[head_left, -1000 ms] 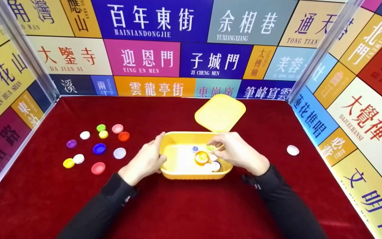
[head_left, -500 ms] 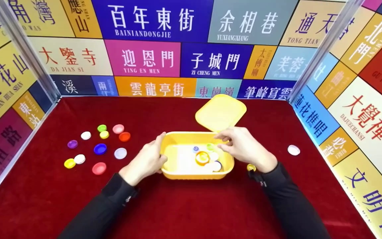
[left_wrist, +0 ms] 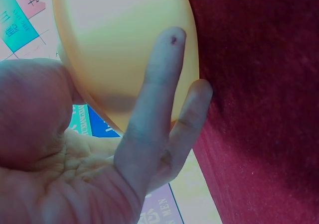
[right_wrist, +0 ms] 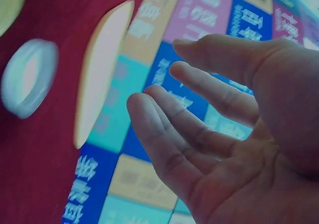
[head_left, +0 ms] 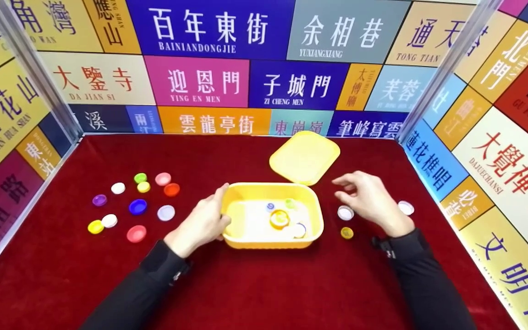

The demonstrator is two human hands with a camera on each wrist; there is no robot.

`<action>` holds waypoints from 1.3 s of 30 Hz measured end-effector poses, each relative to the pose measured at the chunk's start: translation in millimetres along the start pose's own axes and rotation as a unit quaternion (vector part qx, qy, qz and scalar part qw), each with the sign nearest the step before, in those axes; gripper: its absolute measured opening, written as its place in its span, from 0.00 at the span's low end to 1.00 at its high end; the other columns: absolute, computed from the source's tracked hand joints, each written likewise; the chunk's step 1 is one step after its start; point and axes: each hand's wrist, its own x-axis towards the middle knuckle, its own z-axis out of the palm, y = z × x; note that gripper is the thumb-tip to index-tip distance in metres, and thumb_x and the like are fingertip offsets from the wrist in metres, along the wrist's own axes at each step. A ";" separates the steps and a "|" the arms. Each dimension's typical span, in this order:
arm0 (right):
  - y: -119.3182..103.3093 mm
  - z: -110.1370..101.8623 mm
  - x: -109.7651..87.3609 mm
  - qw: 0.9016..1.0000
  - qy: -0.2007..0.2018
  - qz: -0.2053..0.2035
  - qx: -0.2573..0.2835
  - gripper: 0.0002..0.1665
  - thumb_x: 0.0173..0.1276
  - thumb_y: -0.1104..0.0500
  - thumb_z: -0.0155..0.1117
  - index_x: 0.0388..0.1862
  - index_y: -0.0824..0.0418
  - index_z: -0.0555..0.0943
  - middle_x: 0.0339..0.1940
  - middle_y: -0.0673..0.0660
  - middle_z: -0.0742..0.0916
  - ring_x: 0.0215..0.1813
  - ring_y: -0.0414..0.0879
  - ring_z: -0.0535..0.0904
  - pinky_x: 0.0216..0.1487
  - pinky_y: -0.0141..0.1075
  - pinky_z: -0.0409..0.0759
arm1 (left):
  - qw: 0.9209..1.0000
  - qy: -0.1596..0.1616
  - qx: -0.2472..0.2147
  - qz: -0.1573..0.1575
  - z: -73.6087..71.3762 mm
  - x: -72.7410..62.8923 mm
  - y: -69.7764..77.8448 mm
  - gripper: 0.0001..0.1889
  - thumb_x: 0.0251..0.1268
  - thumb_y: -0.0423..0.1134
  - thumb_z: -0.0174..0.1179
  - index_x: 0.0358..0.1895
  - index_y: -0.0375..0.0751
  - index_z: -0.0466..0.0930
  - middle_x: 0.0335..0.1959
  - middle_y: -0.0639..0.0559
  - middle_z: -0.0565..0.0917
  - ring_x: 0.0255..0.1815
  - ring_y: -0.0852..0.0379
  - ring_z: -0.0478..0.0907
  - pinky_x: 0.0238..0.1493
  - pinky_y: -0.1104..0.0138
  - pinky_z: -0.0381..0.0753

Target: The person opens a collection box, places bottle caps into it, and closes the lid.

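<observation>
My left hand (head_left: 200, 224) holds the left end of a yellow plastic box (head_left: 272, 244), its fingers lying along the outer wall (left_wrist: 127, 50) in the left wrist view. Inside the box lie an orange-rimmed cap (head_left: 279, 220), a small blue cap (head_left: 270, 206), a light green cap (head_left: 290, 203) and a white cap with a dark rim (head_left: 299, 230). My right hand (head_left: 368, 199) hovers right of the box with nothing between thumb and fingers. Below its fingertips, a white bottle cap (head_left: 345, 212) rests on the red cloth, with a yellow cap (head_left: 347, 233) nearer me.
A yellow lid (head_left: 305, 158) lies behind the box. Several coloured caps, among them a blue one (head_left: 138, 206) and a red one (head_left: 171, 189), are spread out at the left. Another pale cap (head_left: 406, 207) sits at the right, partly behind my hand. Printed panels enclose the table.
My right hand has moved right, out of the box. The yellow cap and then the white cap have come to lie on the cloth. My left hand has stayed put.
</observation>
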 end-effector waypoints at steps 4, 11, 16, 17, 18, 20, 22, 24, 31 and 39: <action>24.1 -6.6 -6.2 0.999 0.010 0.027 -0.022 0.19 0.78 0.63 0.79 0.64 0.65 0.94 0.55 0.69 0.94 0.57 0.67 0.95 0.63 0.64 0.94 | 1.000 0.000 -0.002 -0.001 0.0 -0.2 -0.2 0.48 0.78 0.26 0.62 0.97 0.36 0.51 0.80 0.28 0.78 0.25 0.57 0.88 0.28 0.64 0.94; 66.7 -17.7 -15.8 0.996 0.016 0.075 -0.041 0.22 0.79 0.63 0.77 0.68 0.68 0.91 0.61 0.72 0.95 0.61 0.71 0.92 0.67 0.67 0.90 | 1.000 0.003 -0.006 -0.001 1.5 0.1 0.4 0.48 0.77 0.26 0.62 0.97 0.37 0.52 0.81 0.28 0.78 0.28 0.55 0.88 0.27 0.64 0.93; 94.2 -20.9 -23.5 0.993 0.029 0.098 -0.064 0.23 0.78 0.62 0.78 0.68 0.70 0.90 0.61 0.76 0.93 0.62 0.74 0.89 0.68 0.70 0.85 | 1.000 0.006 -0.015 -0.001 2.5 -1.5 0.9 0.48 0.75 0.25 0.61 0.96 0.36 0.53 0.80 0.27 0.79 0.29 0.54 0.90 0.26 0.64 0.93; 99.3 -21.7 -24.7 0.992 0.033 0.101 -0.070 0.23 0.78 0.63 0.78 0.67 0.71 0.90 0.61 0.77 0.93 0.63 0.75 0.89 0.68 0.70 0.84 | 1.000 0.006 -0.016 -0.001 2.4 -1.6 1.1 0.48 0.75 0.25 0.61 0.96 0.36 0.53 0.80 0.27 0.79 0.29 0.54 0.90 0.26 0.64 0.93; 103.9 -22.7 -25.9 0.991 0.039 0.105 -0.075 0.23 0.77 0.63 0.78 0.67 0.71 0.90 0.61 0.77 0.93 0.63 0.76 0.88 0.68 0.71 0.84 | 1.000 0.006 -0.017 -0.001 2.3 -1.4 1.2 0.48 0.75 0.25 0.61 0.96 0.36 0.53 0.79 0.27 0.79 0.29 0.54 0.90 0.25 0.64 0.93; 110.9 -24.6 -28.6 0.989 0.046 0.112 -0.083 0.23 0.77 0.64 0.77 0.67 0.73 0.90 0.61 0.79 0.92 0.65 0.77 0.86 0.69 0.72 0.83 | 1.000 0.005 -0.015 -0.003 1.7 -1.0 1.7 0.48 0.76 0.25 0.61 0.96 0.36 0.53 0.80 0.27 0.78 0.29 0.54 0.89 0.26 0.64 0.93; 115.7 -26.2 -31.5 0.987 0.051 0.119 -0.090 0.24 0.76 0.65 0.76 0.66 0.75 0.89 0.62 0.80 0.91 0.66 0.79 0.84 0.70 0.73 0.82 | 1.000 0.004 -0.012 -0.001 0.9 -0.9 2.3 0.48 0.76 0.26 0.61 0.96 0.36 0.53 0.81 0.27 0.78 0.28 0.55 0.88 0.26 0.64 0.93; 119.1 -27.3 -34.5 0.985 0.052 0.132 -0.095 0.25 0.75 0.65 0.76 0.67 0.77 0.88 0.63 0.82 0.89 0.68 0.81 0.81 0.72 0.74 0.80 | 1.000 0.004 -0.011 0.001 0.6 -0.4 2.3 0.47 0.77 0.26 0.62 0.96 0.36 0.52 0.81 0.27 0.78 0.28 0.55 0.88 0.26 0.64 0.93; 125.8 -28.1 -43.1 0.974 0.005 0.200 -0.106 0.30 0.75 0.61 0.74 0.69 0.79 0.85 0.63 0.85 0.86 0.70 0.82 0.76 0.72 0.77 0.77 | 1.000 0.006 -0.011 0.003 0.9 -1.7 1.4 0.47 0.77 0.26 0.62 0.96 0.35 0.53 0.79 0.27 0.79 0.30 0.53 0.90 0.26 0.64 0.94; 126.1 -29.5 -44.4 0.973 0.006 0.204 -0.107 0.23 0.68 0.66 0.66 0.59 0.76 0.90 0.56 0.80 0.91 0.60 0.78 0.85 0.60 0.71 0.85 | 1.000 0.010 -0.013 0.008 -0.4 -2.8 2.3 0.46 0.77 0.25 0.61 0.95 0.35 0.54 0.78 0.27 0.79 0.31 0.52 0.90 0.26 0.63 0.93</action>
